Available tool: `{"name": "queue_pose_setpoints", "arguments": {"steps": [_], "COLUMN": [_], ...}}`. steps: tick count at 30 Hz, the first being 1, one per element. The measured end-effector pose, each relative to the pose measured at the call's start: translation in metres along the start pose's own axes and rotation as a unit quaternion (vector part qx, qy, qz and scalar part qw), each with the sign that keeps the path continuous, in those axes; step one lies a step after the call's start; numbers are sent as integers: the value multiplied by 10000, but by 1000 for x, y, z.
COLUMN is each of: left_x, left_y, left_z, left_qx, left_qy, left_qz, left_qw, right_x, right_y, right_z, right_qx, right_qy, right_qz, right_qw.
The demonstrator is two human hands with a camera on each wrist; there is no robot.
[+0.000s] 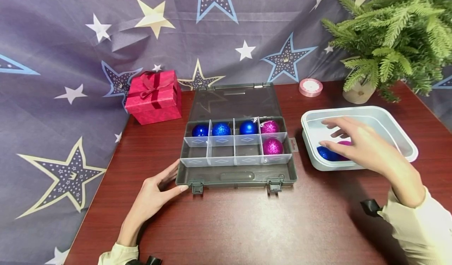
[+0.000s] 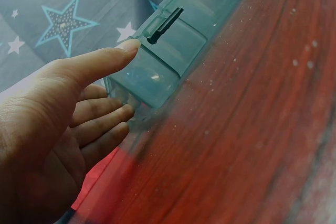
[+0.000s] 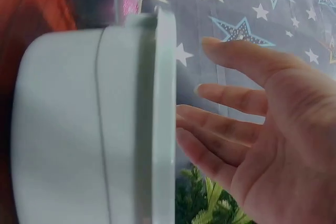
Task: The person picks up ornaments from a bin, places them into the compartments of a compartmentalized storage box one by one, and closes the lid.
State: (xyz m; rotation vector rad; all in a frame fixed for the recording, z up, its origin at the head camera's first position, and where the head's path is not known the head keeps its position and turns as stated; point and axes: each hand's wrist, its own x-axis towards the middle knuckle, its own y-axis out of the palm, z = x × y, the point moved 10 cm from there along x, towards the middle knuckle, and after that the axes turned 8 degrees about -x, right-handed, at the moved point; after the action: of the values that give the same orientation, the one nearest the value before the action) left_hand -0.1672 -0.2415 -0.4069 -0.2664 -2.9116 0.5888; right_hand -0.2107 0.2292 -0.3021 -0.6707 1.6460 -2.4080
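A dark translucent divided box (image 1: pixel 236 173) lies with its lid laid back on the table. Three blue baubles, one of them a glittery blue bauble (image 1: pixel 221 129), sit in its back row. Two magenta glitter baubles, such as the front one (image 1: pixel 273 146), fill its right column. My left hand (image 1: pixel 150 196) touches the box's front left corner with straight fingers and thumb. Over the white tub (image 1: pixel 310 157) hovers my right hand (image 1: pixel 367 143), fingers spread and nothing in its grasp. Beneath it in the tub lie a blue bauble (image 1: pixel 327 153) and a magenta bauble (image 1: pixel 344 143), partly hidden by the hand.
At the back left stands a red gift box (image 1: pixel 153 100) with a bow. A pink ribbon roll (image 1: pixel 310 87) lies behind the tub. A small artificial fir tree (image 1: pixel 395 41) on a wooden base (image 1: pixel 358 93) rises at the back right. A starry cloth (image 1: pixel 127 33) hangs behind the table.
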Motion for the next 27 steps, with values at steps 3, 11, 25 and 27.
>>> {"name": "queue_pose_setpoints", "arguments": {"steps": [3,11,25,27], "left_x": [0,0,0,0], "left_y": [0,0,0,0], "left_z": [0,0,0,-1], "left_qx": [21,77,16,37], "left_qy": [-5,-22,-4,20], "left_qz": [-5,6,12,2], "left_qw": [10000,10000,10000,10000], "right_x": [-5,-14,-14,-13], "right_y": [0,8,28,30], "right_z": [-6,-17,-24,-25], "right_qx": [-64,183,218,247], "right_qy": [-40,89,229,246], "right_qz": [28,346,1197,1322], "right_qw": [10000,9992,9923,9906]}}
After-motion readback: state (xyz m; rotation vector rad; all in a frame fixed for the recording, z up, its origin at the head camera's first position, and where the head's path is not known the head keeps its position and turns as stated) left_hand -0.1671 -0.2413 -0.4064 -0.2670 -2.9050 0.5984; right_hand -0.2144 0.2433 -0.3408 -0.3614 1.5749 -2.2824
